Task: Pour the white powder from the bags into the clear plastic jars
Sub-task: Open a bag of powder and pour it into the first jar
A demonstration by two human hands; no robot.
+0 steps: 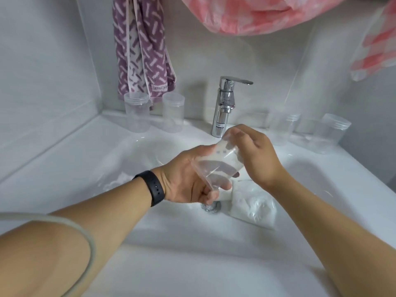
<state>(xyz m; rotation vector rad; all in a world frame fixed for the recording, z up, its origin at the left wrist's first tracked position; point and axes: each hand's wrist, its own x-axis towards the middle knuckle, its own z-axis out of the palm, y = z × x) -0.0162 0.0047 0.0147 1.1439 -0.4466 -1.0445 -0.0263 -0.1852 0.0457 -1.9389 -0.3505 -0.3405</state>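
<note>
Two hands meet over the basin of a white sink (pixel 321 189), both on one small clear bag (pixel 220 166) that is nearly see-through, so its edges are hard to trace. The left hand (pixel 188 181), with a black band (pixel 153 187) on the wrist, grips the bag from below, its fingers partly visible through the plastic. The right hand (pixel 255 153) pinches the bag's upper end; its fingertips are hidden behind the film and its own knuckles. A little white powder shows inside the bag near the top. A fuller bag of white powder (pixel 252 209) lies in the basin beside the drain (pixel 211 207), which the left hand partly covers. A pale mass at the basin's left is blurred and cannot be identified. Four clear plastic jars stand on the rim: two left jars (pixel 137 112) side by side left of the chrome tap (pixel 225 103), and two right jars (pixel 330 133) to its right, faint against the wall; their contents cannot be judged. A purple patterned towel (pixel 141 50) hangs behind the left pair. Pink plastic sheeting (pixel 267 13) is cut off at the top edge.
</note>
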